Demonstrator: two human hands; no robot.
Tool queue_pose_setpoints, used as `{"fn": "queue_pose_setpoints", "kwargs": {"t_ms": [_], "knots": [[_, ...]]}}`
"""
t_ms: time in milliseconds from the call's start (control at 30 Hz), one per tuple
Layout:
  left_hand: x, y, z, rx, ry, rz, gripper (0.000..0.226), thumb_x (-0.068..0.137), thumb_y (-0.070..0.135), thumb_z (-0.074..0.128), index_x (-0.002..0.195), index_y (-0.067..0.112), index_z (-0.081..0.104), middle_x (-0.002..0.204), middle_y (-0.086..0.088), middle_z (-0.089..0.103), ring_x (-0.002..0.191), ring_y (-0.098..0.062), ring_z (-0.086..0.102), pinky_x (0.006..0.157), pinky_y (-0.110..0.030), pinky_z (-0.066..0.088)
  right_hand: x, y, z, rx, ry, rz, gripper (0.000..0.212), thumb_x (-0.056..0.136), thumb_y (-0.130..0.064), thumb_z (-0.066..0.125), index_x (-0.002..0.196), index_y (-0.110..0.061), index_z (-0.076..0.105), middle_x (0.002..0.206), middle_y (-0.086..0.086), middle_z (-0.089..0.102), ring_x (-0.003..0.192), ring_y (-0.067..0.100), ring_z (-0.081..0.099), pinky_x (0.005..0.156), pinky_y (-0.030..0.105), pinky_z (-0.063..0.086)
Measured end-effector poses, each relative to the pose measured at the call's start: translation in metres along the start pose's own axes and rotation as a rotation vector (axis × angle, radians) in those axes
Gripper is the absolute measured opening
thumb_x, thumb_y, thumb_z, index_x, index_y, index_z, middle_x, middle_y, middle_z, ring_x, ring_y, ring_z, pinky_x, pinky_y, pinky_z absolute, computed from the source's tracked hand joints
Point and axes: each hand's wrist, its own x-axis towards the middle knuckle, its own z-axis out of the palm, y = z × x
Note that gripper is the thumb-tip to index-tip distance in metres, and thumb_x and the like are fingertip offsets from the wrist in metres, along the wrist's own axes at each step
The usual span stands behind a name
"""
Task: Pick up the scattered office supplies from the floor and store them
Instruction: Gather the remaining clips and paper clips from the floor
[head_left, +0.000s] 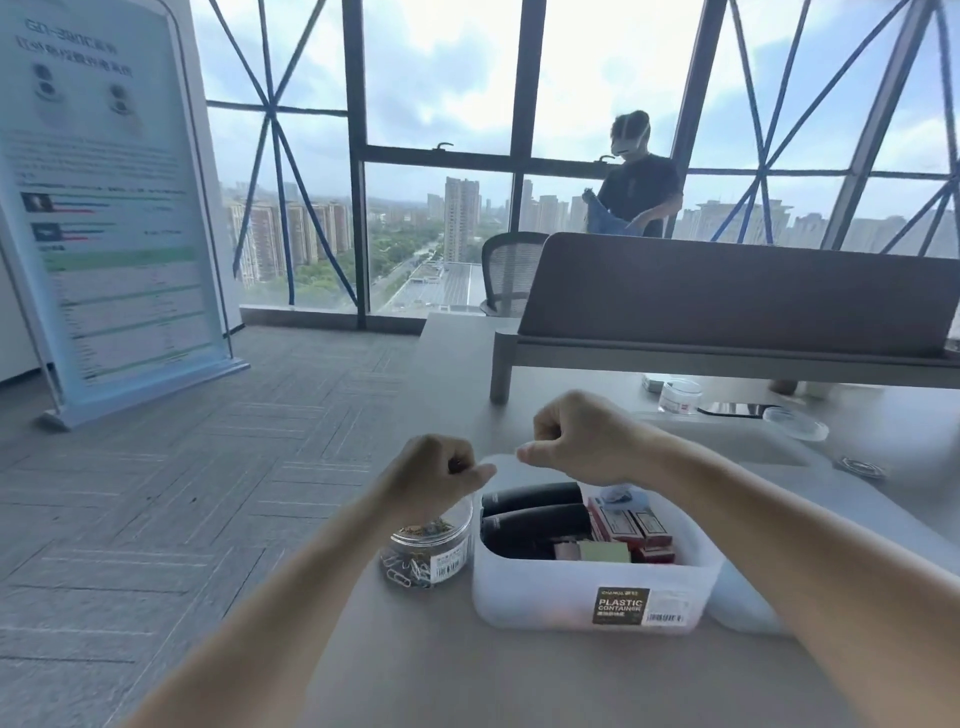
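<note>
Near the left edge of the desk (519, 675), a clear round jar (431, 551) of paper clips (413, 567) stands open, just beside the left wall of a white plastic container (545, 597). The container holds two black staplers (535, 512) lying side by side along its far left part, red staple boxes (634, 530) to their right and a pale green note pad (605, 552) toward the near wall. The left hand (436, 467) hangs above the jar, fingers curled into a fist with the thumb pointing right. The right hand (582, 441) is held over the container's far rim, likewise clenched, with its thumb pointing left. I cannot tell whether either fist holds anything small. Toward the desk's far right stand a second clear jar (679, 395) and a round lid (795, 422) in front of a grey divider screen (727, 291). On the carpet to the left stands a banner (104, 208); another person (641, 176) stands by the window.
</note>
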Motion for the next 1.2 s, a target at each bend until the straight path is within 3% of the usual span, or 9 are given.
{"fn": "queue_pose_setpoints", "kwargs": {"t_ms": [267,333,500,667,767,867,1000,1067,1200], "knots": [[0.006,0.004,-0.017,0.178,-0.112,0.038,0.023,0.084,0.041,0.072,0.071,0.025,0.062,0.072,0.007,0.067,0.067,-0.009,0.061,0.066,-0.027,0.049,0.041,-0.009,0.007,-0.059,-0.078,-0.044,0.041,0.090,-0.035,0.069,0.060,-0.017,0.048,0.055,-0.005,0.045,0.048,0.012,0.039,0.048,0.025,0.031],[0.003,0.003,-0.020,0.166,-0.107,0.052,0.017,0.084,0.041,0.073,0.075,0.030,0.063,0.075,0.010,0.069,0.071,-0.004,0.064,0.070,-0.024,0.052,0.048,-0.010,0.011,-0.055,-0.098,-0.047,0.041,0.090,-0.035,0.070,0.059,-0.018,0.049,0.054,-0.006,0.046,0.049,0.011,0.040,0.049,0.025,0.032],[-0.015,-0.017,-0.017,0.073,0.014,0.059,0.023,0.079,0.045,0.075,0.096,0.032,0.066,0.087,0.016,0.069,0.084,0.004,0.064,0.079,-0.016,0.050,0.067,-0.018,0.028,0.014,-0.167,-0.049,0.038,0.087,-0.038,0.071,0.059,-0.018,0.054,0.054,-0.002,0.047,0.051,0.016,0.042,0.050,0.026,0.034],[-0.029,-0.016,-0.015,-0.018,0.131,0.041,0.020,0.079,0.041,0.076,0.090,0.038,0.060,0.088,0.018,0.068,0.084,0.005,0.065,0.076,-0.014,0.049,0.076,-0.036,0.041,0.076,-0.296,-0.027,0.033,0.084,-0.039,0.069,0.068,-0.014,0.056,0.060,0.004,0.043,0.051,0.018,0.034,0.045,0.025,0.026],[-0.036,-0.017,-0.018,-0.031,0.177,0.033,0.025,0.076,0.051,0.070,0.096,0.044,0.058,0.093,0.020,0.066,0.093,0.006,0.061,0.081,-0.014,0.047,0.078,-0.041,0.039,0.127,-0.327,-0.004,0.024,0.085,-0.031,0.065,0.070,-0.015,0.055,0.067,0.007,0.043,0.054,0.019,0.030,0.046,0.026,0.024],[-0.049,-0.028,-0.022,-0.021,0.203,-0.031,0.057,0.069,0.067,0.063,0.118,0.039,0.058,0.113,0.027,0.056,0.109,0.011,0.051,0.091,-0.016,0.042,0.079,-0.048,0.042,0.051,-0.354,-0.034,0.020,0.085,-0.027,0.064,0.071,-0.017,0.055,0.062,0.003,0.046,0.054,0.020,0.036,0.046,0.024,0.027],[-0.068,-0.041,-0.017,-0.111,0.117,-0.178,0.111,0.049,0.083,0.070,0.144,0.038,0.035,0.138,0.020,0.043,0.124,0.005,0.045,0.102,-0.026,0.041,0.079,-0.063,0.064,-0.092,-0.427,-0.146,0.013,0.085,-0.023,0.068,0.076,-0.020,0.060,0.061,-0.002,0.052,0.052,0.016,0.045,0.046,0.020,0.034],[-0.074,-0.042,-0.011,-0.136,0.085,-0.215,0.124,0.045,0.080,0.075,0.149,0.035,0.026,0.141,0.018,0.042,0.123,0.003,0.047,0.103,-0.027,0.042,0.078,-0.068,0.075,-0.232,-0.441,-0.201,0.003,0.086,-0.022,0.068,0.086,-0.020,0.066,0.065,-0.006,0.056,0.052,0.011,0.048,0.045,0.020,0.035],[-0.079,-0.043,-0.002,-0.185,0.099,-0.272,0.132,0.046,0.073,0.079,0.154,0.028,0.018,0.146,0.016,0.041,0.125,0.005,0.046,0.102,-0.024,0.039,0.074,-0.068,0.082,-0.276,-0.445,-0.213,0.021,0.085,-0.019,0.069,0.106,-0.018,0.071,0.092,-0.002,0.070,0.066,0.013,0.058,0.051,0.020,0.042]]}}
